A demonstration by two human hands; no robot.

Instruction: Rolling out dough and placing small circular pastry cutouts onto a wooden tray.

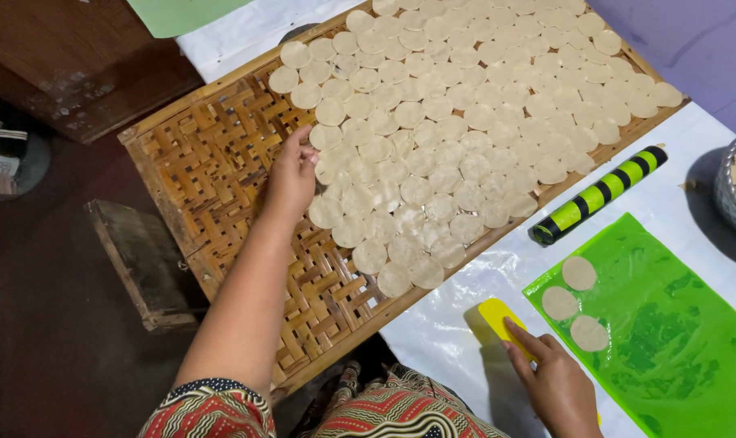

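Head view: the left hand reaches over the woven bamboo tray, fingertips touching a pale dough disc at the left edge of the packed rows, its grip loose and holding nothing. The right hand pins a yellow scraper on the worktop beside the green sheet, where three more discs lie. Best, I judge, to press each disc flat with only slight overlap (they look thin and tearable), filling towards the tray's bare left corner.
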